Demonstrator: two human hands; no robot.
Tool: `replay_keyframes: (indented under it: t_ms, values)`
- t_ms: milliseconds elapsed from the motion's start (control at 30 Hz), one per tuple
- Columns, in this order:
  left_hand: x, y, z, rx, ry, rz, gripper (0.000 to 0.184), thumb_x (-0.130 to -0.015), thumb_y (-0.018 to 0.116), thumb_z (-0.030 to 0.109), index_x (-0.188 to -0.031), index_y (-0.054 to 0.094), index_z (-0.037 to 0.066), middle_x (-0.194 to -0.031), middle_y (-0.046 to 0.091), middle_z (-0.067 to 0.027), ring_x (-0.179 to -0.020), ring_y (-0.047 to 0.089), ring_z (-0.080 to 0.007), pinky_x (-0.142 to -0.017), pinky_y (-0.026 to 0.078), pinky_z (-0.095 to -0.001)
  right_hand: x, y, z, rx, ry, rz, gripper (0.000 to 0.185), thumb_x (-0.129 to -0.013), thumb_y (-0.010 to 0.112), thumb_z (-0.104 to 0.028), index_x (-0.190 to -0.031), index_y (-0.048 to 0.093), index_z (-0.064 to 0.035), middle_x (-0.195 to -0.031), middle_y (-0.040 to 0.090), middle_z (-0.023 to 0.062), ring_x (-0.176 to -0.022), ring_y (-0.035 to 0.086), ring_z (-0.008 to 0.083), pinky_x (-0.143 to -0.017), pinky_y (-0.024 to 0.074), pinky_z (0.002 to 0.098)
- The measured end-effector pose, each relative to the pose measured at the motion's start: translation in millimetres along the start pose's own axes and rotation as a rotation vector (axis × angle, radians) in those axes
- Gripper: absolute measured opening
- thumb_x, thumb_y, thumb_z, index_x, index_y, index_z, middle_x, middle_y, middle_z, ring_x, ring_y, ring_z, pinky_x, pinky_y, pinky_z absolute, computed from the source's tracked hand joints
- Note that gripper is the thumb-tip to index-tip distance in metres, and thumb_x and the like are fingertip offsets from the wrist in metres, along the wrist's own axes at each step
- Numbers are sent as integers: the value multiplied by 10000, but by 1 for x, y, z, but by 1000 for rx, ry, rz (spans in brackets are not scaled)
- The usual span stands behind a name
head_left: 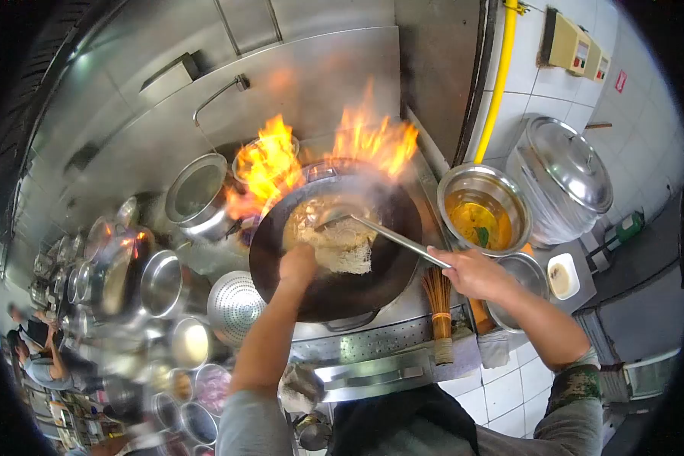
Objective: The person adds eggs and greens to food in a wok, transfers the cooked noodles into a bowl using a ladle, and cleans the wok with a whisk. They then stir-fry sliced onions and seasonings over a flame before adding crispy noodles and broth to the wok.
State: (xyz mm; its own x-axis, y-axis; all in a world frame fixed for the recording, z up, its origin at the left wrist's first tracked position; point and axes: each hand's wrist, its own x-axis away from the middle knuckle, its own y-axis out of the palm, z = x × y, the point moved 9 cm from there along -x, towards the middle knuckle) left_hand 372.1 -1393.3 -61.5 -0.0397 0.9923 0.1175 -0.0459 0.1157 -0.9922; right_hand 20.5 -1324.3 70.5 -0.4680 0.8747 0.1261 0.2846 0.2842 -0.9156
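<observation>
A large dark wok [273,292] sits on the burner with steaming brownish food inside. My right hand [471,272], at the wok's right, is closed round the handle of a metal ladle [406,242]; the ladle's head rests in the food. Over the wok's left part, my left hand [297,262] is closed at the edge of a pale, ragged slab of food [347,252]. That slab lies beside the ladle head, its lower right end rough and crumbly. The left fingertips are partly hidden.
Tall flames [376,140] rise behind the wok. A steel pot of orange liquid [463,228] and a lidded pot [574,163] stand right. A bamboo brush [438,304] lies near the front edge. A perforated strainer [235,306] and several pots are left; people stand far left.
</observation>
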Motion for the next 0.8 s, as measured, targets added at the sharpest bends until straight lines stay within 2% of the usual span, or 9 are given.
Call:
replay_keyframes:
  t_ms: [67, 200, 300, 400, 467, 600, 667, 733, 800]
  values:
    - [-4, 0, 1, 3, 4, 14, 226, -910, 517, 132, -973, 712, 37, -1054, 707, -191, -969, 711, -350, -822, 578, -453, -7, 2, 2, 31, -94, 48, 522, -941, 593, -143, -1448, 498, -219, -1011, 688, 216, -895, 653, 429, -832, 516, 509]
    - [-23, 14, -10, -1, 54, 92, 266, -928, 481, 136, -1013, 707, 23, -1050, 706, -188, -980, 707, -357, -833, 577, -455, 24, -28, -9, -113, -11, 34, 509, -945, 587, -151, -1443, 504, -214, -989, 688, 213, -909, 647, 423, -840, 513, 506]
    - [-42, 40, -16, -11, 102, 120, 289, -935, 467, 151, -1036, 704, 20, -1075, 700, -194, -979, 703, -369, -837, 577, -454, 21, -6, -3, 42, -16, -13, 494, -925, 594, -107, -1412, 535, -173, -1058, 686, 213, -962, 660, 411, -831, 539, 471]
    - [-33, 48, -14, 0, 225, 2, 287, -929, 467, 151, -1028, 706, 26, -1090, 691, -204, -978, 697, -392, -831, 574, -465, 24, -33, -25, 132, -12, 39, 506, -926, 591, -111, -1421, 526, -192, -1020, 697, 200, -901, 667, 417, -794, 543, 472]
    - [-26, 44, -29, 26, 173, -19, 241, -899, 505, 119, -1007, 709, 52, -1032, 686, -205, -961, 684, -395, -837, 561, -471, 36, -30, -27, 59, -25, 37, 500, -949, 569, -156, -1443, 503, -194, -959, 678, 216, -860, 670, 402, -785, 540, 494]
    - [32, -49, -25, 72, 10, 136, 214, -883, 567, 89, -1051, 694, 56, -1011, 665, -195, -932, 668, -400, -833, 542, -479, 38, -15, -44, 193, 23, -159, 499, -969, 545, -204, -1463, 480, -207, -877, 663, 213, -799, 675, 379, -726, 546, 501]
    - [89, -116, 4, 293, 179, 325, 230, -907, 573, 114, -1089, 699, 52, -991, 667, -205, -946, 667, -361, -805, 541, -471, 26, -10, -40, 195, -34, -59, 498, -967, 547, -206, -1460, 484, -225, -850, 661, 205, -756, 675, 375, -687, 549, 500]
    - [153, -163, 26, 483, 211, 441, 232, -876, 667, 123, -1092, 696, 44, -971, 662, -201, -915, 652, -372, -810, 520, -466, 31, -12, -34, 179, -35, -36, 497, -966, 548, -210, -1458, 486, -247, -831, 660, 203, -740, 675, 374, -683, 549, 504]
    - [204, -167, 42, 522, 214, 421, 319, -838, 738, 160, -1126, 686, 35, -994, 658, -183, -945, 636, -361, -830, 506, -457, 45, -24, -27, 148, 1, -80, 495, -967, 547, -216, -1456, 487, -271, -820, 661, 207, -753, 675, 375, -714, 548, 511]
